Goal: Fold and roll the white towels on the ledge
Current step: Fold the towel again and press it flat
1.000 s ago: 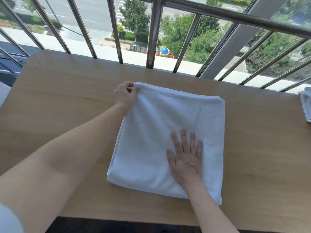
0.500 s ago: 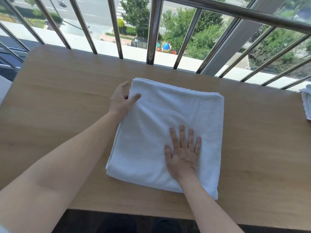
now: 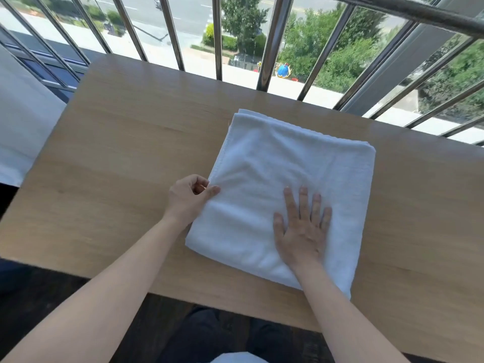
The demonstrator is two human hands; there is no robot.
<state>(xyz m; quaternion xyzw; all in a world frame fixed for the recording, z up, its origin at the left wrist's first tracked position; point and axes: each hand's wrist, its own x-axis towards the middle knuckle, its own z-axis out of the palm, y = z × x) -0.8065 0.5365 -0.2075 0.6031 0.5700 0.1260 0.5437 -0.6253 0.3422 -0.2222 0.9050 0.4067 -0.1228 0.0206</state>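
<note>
Nearest, the right hand [image 3: 301,229] lies flat with fingers spread, palm pressing the near right part of the folded white towel [image 3: 282,184] against the wooden bench [image 3: 125,158]; it is open and grips nothing. A little farther, the left hand [image 3: 190,196] is pinched shut on the towel's left edge about midway along, thumb on top and fingers curled under the hem. The towel sits as a layered square near the middle of the bench, its near right corner hanging just over the front edge. That overhang could let the stack slide off if the left hand pulls toward the body, and lifting only the top layer could skew the fold before rolling. No containers are in view. Beyond stand the steel railing bars [image 3: 269,45].
</note>
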